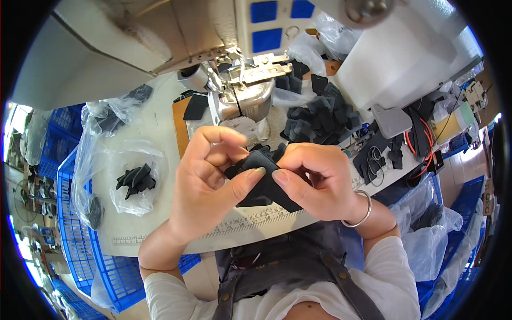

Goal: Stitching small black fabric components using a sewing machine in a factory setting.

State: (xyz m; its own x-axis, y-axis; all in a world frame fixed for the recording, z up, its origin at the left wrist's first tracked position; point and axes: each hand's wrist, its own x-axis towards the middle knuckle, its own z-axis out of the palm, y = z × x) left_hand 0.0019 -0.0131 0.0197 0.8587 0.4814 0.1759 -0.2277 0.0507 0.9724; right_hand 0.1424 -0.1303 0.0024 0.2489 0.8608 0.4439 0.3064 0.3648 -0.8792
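Note:
Both my hands hold up a small black fabric piece (262,166) in front of the sewing machine (250,101). My left hand (208,181) presses its thumb on the piece, with the index finger raised and curled. My right hand (318,180) pinches the same piece between thumb and bent fingers, thumb tips close together. More dark fabric shows just below and behind the held piece; how many layers there are I cannot tell. Beyond my right hand lies a heap of black fabric pieces (322,118).
A clear plastic bag with black pieces (136,181) lies left on the white table (165,224). A ruler strip (250,221) runs along the near edge. Blue baskets (80,234) stand at the left. Cords, scissors and a grey plate (391,121) are at the right.

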